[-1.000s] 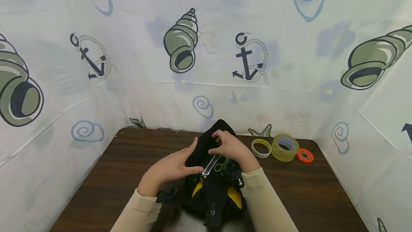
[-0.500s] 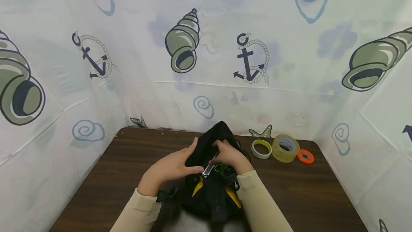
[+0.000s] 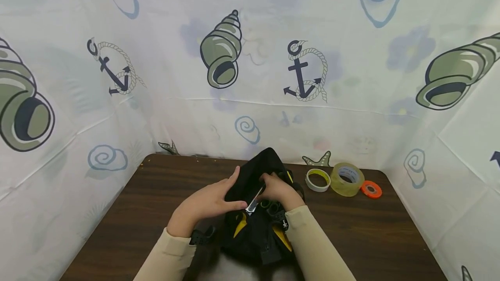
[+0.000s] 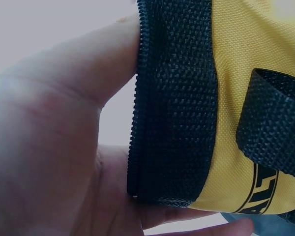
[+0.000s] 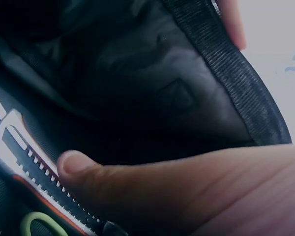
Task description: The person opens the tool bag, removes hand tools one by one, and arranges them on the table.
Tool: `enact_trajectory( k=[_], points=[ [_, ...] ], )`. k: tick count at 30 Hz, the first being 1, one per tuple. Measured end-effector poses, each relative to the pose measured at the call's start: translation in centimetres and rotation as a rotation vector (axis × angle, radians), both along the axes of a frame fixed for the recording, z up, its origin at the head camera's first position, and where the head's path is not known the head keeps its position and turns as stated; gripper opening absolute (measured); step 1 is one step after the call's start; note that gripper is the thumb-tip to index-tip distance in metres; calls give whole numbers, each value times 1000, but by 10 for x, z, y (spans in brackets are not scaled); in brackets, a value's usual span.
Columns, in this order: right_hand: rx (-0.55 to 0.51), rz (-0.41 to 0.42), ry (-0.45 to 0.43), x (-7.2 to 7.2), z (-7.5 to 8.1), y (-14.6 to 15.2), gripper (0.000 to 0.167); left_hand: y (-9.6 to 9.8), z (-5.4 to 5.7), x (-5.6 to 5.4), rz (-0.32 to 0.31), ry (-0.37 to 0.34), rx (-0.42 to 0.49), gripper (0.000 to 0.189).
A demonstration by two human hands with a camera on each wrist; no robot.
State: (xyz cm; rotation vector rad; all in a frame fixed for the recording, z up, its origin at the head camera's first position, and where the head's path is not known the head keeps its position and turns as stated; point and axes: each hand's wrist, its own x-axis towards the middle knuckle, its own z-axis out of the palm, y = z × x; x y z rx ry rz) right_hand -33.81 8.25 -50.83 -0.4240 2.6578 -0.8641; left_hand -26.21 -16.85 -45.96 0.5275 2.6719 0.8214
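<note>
One knife [image 5: 39, 174] is being touched by the thumb of the right hand [image 3: 279, 191]; whether it is being gripped cannot be told. One bag [image 3: 258, 233], mid-tabletop [image 3: 168, 185], is being held by its left edge between the left hand's [image 3: 208, 200] wide-spread thumb and fingers, apparently for access. Inside, one pair of scissors [image 5: 38, 215] is being carried; far right, three tape rolls [image 3: 347, 190] are being borne.

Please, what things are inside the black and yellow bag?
Inside the bag are a cutter knife and green scissor handles. The right hand covers part of the inside; the bottom cannot be seen.
</note>
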Motion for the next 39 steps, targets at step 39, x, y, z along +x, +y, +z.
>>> enact_trajectory(
  k=[39],
  points=[
    [170,36,10,4,-12,-8,21,-2,0,2,0,1,6,113]
  ],
)
